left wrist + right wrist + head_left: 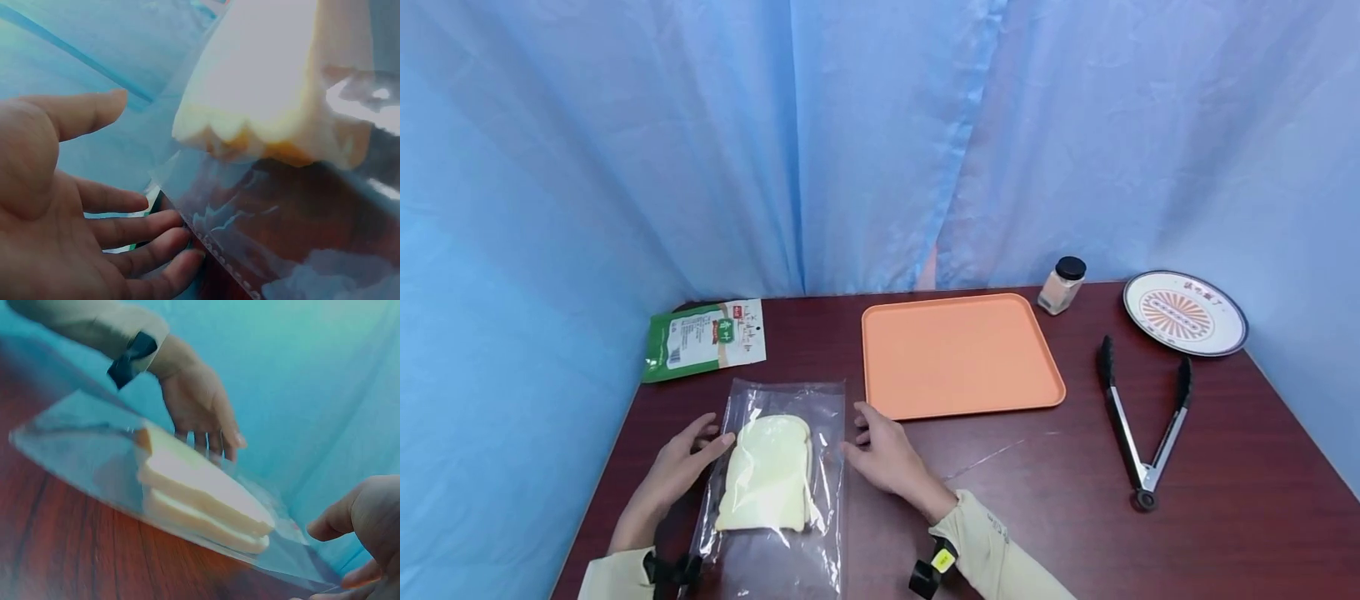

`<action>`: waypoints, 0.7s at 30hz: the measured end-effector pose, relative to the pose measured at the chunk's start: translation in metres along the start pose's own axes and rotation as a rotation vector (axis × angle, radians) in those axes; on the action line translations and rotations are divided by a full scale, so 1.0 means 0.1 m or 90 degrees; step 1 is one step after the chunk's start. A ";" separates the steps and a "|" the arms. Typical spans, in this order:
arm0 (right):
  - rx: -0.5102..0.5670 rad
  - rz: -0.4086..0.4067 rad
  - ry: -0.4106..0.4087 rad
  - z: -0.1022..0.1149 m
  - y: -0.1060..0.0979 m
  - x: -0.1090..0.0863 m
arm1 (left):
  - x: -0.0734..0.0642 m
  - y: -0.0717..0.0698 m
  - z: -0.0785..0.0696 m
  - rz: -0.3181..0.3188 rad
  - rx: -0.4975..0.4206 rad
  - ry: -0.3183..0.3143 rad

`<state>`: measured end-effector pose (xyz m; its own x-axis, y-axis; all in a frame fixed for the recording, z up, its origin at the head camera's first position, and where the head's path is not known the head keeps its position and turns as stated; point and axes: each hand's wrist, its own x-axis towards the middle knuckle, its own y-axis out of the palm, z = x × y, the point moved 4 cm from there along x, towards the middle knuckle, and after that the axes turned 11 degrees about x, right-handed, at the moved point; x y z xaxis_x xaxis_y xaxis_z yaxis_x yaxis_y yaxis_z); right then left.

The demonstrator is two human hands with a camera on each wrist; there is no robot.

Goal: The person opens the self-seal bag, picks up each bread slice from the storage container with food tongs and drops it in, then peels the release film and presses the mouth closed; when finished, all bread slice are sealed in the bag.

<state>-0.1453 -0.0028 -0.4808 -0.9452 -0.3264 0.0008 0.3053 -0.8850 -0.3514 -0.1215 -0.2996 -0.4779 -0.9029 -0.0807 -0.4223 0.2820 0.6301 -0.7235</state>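
Observation:
Two stacked slices of white bread (769,475) lie inside a clear plastic bag (826,417) at the front left of the table. My left hand (679,463) is at the bag's left edge, thumb apart from the other fingers. In the left wrist view its fingertips (178,240) are right at the bag's seam. On the bag's other side is my right hand (886,454), its fingers loosely bent close to the right edge. The right wrist view shows both slices (206,500) edge-on through the film, with nothing gripped by either hand.
A green and white packet (706,340) lies at the back left. Behind my right hand is an orange tray (958,354). Farther right are a black-lidded jar (1062,286), a patterned plate (1186,313) and spread tongs (1142,476). Blue curtains (880,142) hang along the table's back edge.

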 end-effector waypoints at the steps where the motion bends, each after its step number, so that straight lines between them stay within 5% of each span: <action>1: 0.036 0.006 0.034 -0.03 0.01 0.01 | 0.02 0.00 0.00 -0.001 -0.019 -0.002; 5: 0.189 0.001 0.140 -0.11 0.04 0.04 | 0.09 -0.02 0.02 -0.015 -0.083 -0.007; 10: 0.307 0.010 0.211 -0.16 0.11 0.11 | 0.18 -0.03 0.00 -0.031 -0.111 -0.014; 21: 0.271 -0.050 0.218 -0.21 0.24 0.25 | 0.30 -0.02 0.04 -0.075 -0.158 -0.030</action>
<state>-0.1644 -0.0250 -0.5088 -0.9288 -0.1899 -0.3183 0.1847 -0.9817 0.0468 -0.1483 -0.3062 -0.4914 -0.9072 -0.1970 -0.3718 0.0820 0.7839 -0.6154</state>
